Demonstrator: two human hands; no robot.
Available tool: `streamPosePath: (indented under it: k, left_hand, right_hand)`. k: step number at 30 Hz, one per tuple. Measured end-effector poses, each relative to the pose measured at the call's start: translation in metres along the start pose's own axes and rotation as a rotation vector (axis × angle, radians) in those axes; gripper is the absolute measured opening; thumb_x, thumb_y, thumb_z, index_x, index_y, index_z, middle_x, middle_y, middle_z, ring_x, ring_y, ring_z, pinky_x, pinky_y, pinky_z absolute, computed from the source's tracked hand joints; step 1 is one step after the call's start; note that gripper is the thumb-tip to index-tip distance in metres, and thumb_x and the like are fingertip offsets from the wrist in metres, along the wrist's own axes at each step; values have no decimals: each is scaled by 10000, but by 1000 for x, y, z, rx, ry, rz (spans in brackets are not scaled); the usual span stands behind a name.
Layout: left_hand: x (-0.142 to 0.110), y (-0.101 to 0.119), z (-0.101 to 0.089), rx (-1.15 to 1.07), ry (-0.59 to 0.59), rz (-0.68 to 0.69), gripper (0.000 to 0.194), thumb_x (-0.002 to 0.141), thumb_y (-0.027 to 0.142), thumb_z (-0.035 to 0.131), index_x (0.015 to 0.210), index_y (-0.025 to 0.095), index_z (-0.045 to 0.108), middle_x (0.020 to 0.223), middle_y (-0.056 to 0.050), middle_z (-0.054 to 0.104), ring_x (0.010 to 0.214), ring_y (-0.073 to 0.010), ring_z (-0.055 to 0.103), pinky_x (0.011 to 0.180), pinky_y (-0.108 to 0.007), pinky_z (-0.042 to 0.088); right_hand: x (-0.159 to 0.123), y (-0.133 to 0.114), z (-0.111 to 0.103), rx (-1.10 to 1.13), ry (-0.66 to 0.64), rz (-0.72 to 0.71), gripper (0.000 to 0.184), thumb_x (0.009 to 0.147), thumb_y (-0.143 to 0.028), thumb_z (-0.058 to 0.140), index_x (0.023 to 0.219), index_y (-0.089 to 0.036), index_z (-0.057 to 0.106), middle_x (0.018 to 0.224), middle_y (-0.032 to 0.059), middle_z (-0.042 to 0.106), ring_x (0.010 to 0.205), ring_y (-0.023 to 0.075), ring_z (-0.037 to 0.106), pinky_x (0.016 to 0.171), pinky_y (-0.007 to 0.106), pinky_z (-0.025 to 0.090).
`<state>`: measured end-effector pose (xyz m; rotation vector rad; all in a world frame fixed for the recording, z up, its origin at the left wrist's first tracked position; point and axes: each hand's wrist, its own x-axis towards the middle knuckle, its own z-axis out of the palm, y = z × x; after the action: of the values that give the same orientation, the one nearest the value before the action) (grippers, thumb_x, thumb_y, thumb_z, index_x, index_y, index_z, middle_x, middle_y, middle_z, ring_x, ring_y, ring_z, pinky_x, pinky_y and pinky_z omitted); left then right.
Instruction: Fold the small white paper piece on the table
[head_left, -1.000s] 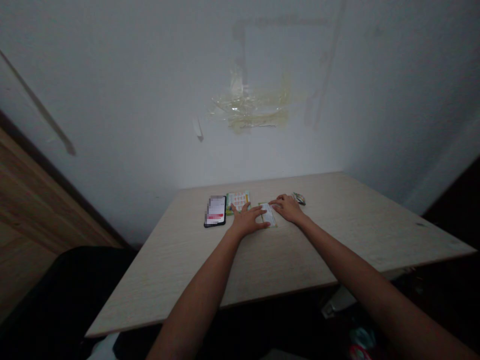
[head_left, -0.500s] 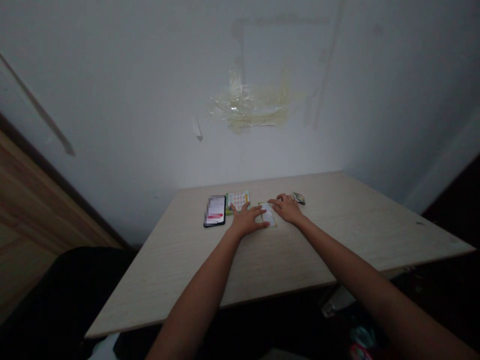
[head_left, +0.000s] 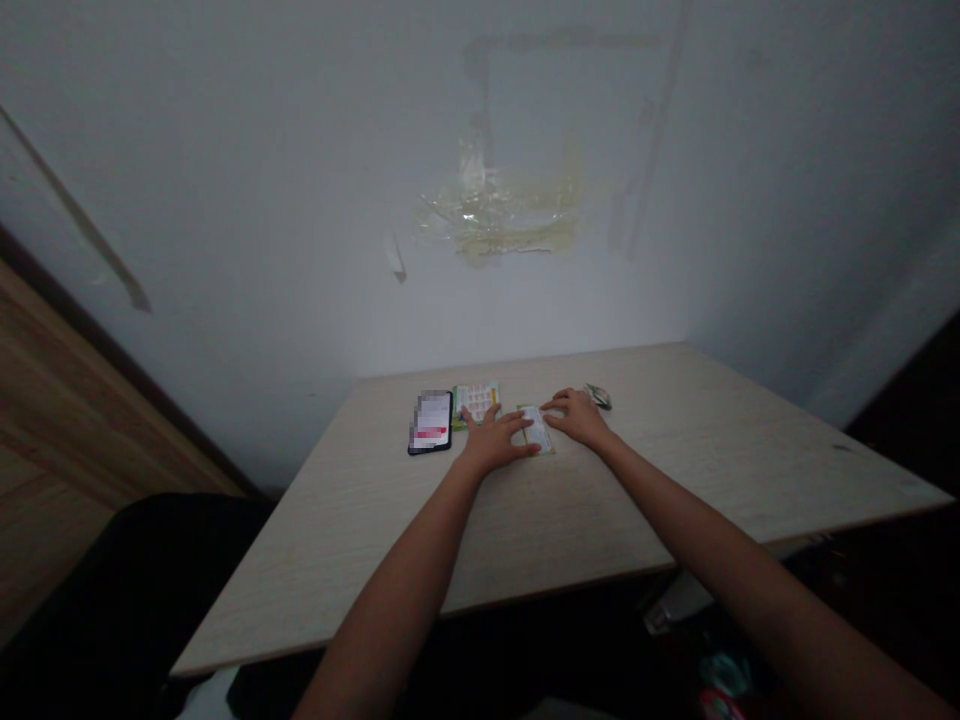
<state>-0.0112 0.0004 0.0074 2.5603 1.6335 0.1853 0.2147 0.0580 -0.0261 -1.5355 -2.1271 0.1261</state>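
Note:
My left hand [head_left: 495, 438] lies spread with its fingers apart, its fingertips on the left side of a small printed card [head_left: 537, 432] that rests flat on the table. My right hand [head_left: 577, 416] is at the card's right edge, fingers stretched out toward it with the tips at or very near the edge. Behind my left hand lies a green-edged printed sheet [head_left: 477, 398] with rows of small pictures, partly covered by my fingers. A small stack of what look like cards [head_left: 598, 396] lies just beyond my right hand.
A phone [head_left: 431, 422] with a lit screen lies left of the printed sheet. The pale wooden table [head_left: 360, 540] meets a white wall [head_left: 315, 200] marked with old clear tape [head_left: 495, 215]. A dark chair-like shape [head_left: 150, 590] stands at the left.
My right hand has shifted slightly to the right along the card's edge. My left hand and the card look still.

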Motion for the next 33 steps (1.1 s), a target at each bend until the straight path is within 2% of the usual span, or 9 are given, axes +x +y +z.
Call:
streamPosePath:
  k: [20, 33]
  left_hand:
    - [0, -1, 2, -4, 10, 5, 691, 813, 809, 447, 1421, 484, 466, 1572, 55, 407, 1483, -414, 191, 1045, -837, -58]
    - [1, -2, 3, -21, 22, 9, 689, 807, 803, 470, 1411, 472, 488, 1561, 60, 425, 1480, -415, 198, 1075, -811, -57]
  right_hand:
    - [-4, 12, -3, 96, -76, -61, 362, 805, -436, 737, 1154, -339, 740, 1306, 75, 574, 1219, 272, 535, 1097, 448, 365]
    - [-10, 19, -9, 119, -149, -190, 500, 765, -436, 776, 1237, -292, 698, 1410, 121, 526, 1290, 284, 510, 1117, 454, 361]
